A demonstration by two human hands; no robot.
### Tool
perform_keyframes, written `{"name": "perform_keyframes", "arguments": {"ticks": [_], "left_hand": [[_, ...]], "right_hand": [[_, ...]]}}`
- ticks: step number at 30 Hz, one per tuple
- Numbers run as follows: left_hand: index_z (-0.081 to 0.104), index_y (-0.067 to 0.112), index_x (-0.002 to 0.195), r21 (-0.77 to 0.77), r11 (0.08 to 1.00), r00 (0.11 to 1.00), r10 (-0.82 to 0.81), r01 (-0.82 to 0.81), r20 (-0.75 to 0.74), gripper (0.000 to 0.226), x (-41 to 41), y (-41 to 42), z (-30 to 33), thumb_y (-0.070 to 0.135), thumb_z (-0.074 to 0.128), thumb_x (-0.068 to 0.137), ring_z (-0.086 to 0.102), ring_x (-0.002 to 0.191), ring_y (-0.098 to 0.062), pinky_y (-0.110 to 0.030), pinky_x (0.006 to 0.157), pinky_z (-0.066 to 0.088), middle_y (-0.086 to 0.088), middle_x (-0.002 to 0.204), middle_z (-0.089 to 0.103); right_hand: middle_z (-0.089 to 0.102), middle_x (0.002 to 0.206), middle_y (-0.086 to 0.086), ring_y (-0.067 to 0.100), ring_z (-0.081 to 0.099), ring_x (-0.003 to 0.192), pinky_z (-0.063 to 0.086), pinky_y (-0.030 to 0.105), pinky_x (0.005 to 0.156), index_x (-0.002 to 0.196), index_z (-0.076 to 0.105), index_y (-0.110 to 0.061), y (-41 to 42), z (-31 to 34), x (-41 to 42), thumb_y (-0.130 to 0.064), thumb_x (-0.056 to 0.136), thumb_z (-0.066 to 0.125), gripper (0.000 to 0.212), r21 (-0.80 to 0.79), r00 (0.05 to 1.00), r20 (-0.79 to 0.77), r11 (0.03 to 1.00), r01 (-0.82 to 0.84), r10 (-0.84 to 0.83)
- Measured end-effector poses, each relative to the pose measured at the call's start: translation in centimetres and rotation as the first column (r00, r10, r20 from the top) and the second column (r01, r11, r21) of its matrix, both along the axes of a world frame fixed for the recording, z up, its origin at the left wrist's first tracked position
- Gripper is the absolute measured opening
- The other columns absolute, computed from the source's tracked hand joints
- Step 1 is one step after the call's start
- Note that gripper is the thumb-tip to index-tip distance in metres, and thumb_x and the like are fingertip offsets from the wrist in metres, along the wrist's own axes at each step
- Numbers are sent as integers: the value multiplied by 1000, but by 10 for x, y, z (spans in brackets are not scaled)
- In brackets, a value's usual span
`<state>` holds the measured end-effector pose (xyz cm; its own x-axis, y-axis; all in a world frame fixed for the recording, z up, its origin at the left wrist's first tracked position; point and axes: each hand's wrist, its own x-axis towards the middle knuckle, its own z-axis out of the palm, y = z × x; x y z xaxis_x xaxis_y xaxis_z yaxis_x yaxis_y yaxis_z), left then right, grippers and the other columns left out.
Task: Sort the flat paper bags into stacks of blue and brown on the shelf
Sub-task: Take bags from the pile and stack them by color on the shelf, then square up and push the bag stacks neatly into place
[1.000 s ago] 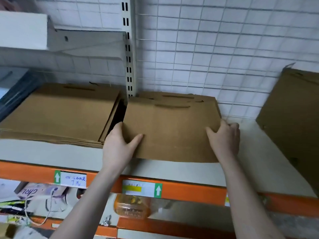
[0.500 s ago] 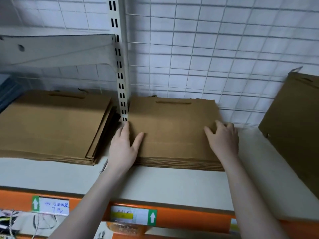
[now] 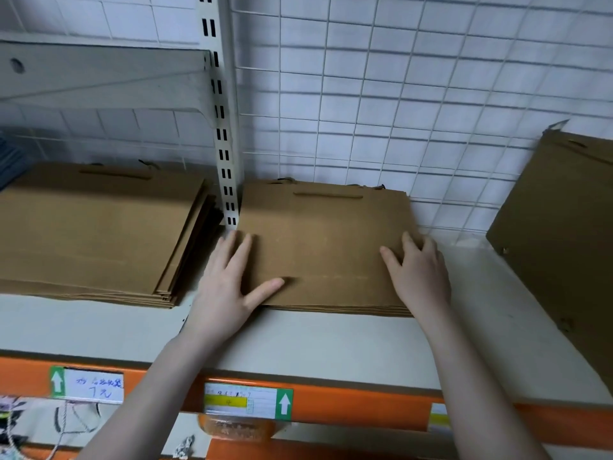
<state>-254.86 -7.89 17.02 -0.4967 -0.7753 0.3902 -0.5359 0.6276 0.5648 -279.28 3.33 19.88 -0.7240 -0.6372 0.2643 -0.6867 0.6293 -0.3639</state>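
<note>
The shelf carries a large brown stack at left; a smaller brown stack sits in the middle against the far wire grid; more brown bags lean at right, seemingly unsorted; something blue shows far left, too little to judge. The left hand lies flat, fingers straight, on the middle stack's near-left corner; the right hand rests loosely spread on its near-right corner, gripping nothing; the task looks partly done.
</note>
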Motion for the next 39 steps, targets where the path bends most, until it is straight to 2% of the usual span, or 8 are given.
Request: {"name": "perform_keyframes", "arguments": {"ticks": [8,12,16,22,25,30,35,39], "left_hand": [[38,8,143,-180,982,965,-8,57,262,117,-3,-26,9,90,3,67,17,144,-29,-37,114,9,-11,153,28],[47,5,136,-225,969,952,-28,101,306,111,-8,-34,19,86,4,73,30,139,-32,-38,114,19,-13,146,40],[37,9,143,-213,961,930,-92,176,356,120,-6,-29,19,91,-1,65,23,143,-24,-30,115,9,-9,151,33],[3,17,151,-172,949,825,-129,263,550,142,1,-25,25,100,-7,37,-2,146,-17,-30,116,-6,-6,159,1],[8,19,151,-183,936,806,-147,300,573,141,1,-27,28,101,-4,38,1,146,-22,-30,115,-6,-10,158,4],[49,9,136,-286,863,828,-231,416,510,98,-1,-32,24,82,18,79,42,131,-35,-43,108,24,-19,141,46],[57,10,129,-314,863,835,-195,395,515,80,-6,-30,21,66,15,92,52,122,-36,-46,102,30,-19,133,54],[46,9,138,-312,865,805,-160,394,572,92,-4,-27,15,78,19,82,44,130,-37,-47,107,24,-21,140,46]], "right_hand": [[38,137,20,35,41,122,42,41,91,140,36,-8,-23,8,-9,-49,97,35,59,63,998,-57,998,5,-2],[35,142,21,36,36,129,33,42,103,142,35,-7,-17,11,-14,-51,97,33,64,96,989,-136,995,-37,50],[28,151,13,29,25,139,24,41,111,146,30,-13,6,15,-13,-54,95,31,66,96,958,-177,973,-210,224],[5,159,-1,14,1,145,-4,28,114,151,11,-31,47,11,-12,-91,52,-18,119,421,841,-117,793,-440,528],[-6,159,-4,12,-6,145,-11,26,109,150,0,-36,52,11,-13,-96,47,-10,120,475,819,-105,752,-457,564],[-1,159,-2,13,0,145,-2,22,112,150,7,-35,48,15,-14,-69,82,38,82,443,802,-130,758,-479,583],[0,160,2,16,1,146,2,29,116,151,7,-33,35,17,-16,-65,86,36,78,455,799,-145,757,-470,584],[-5,159,3,16,-4,146,-3,28,115,151,1,-31,37,17,-15,-71,80,36,88,487,795,-137,739,-465,591]]}}
